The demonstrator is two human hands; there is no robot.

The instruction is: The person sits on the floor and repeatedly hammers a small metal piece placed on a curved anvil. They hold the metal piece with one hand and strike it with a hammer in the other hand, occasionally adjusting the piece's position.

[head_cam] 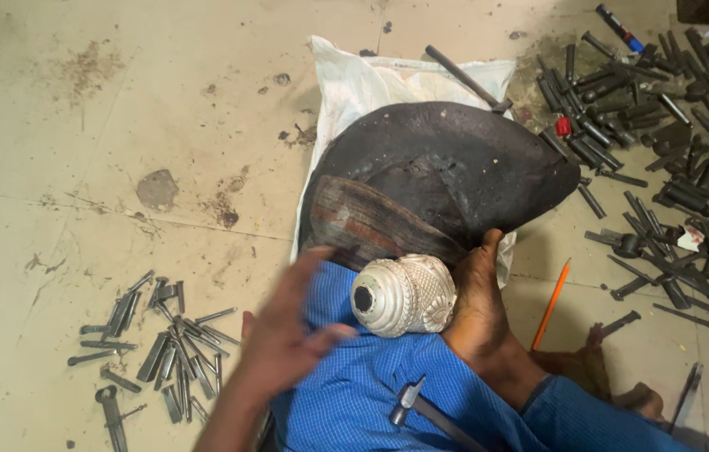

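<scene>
Item: embossed silver vessel (405, 295), on blue-clad lap against dark pitch block (446, 172) | Left hand (287, 335): blurred, fingers spread, holding nothing, just beside vessel | Right hand: not seen; a bare foot (478, 301) braces vessel | Hammer (421, 408) on lap | Handling: keep vessel wedged firm, judged.

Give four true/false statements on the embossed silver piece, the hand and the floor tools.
1. The embossed hollow silver metal piece rests on blue checked cloth. True.
2. The orange pencil lies left of it. False: it lies to the right, on the floor.
3. The left hand grips the steel-headed hammer. False: the hand is open and empty; the hammer lies on the cloth.
4. Dark metal punches lie on both sides. True.
</scene>
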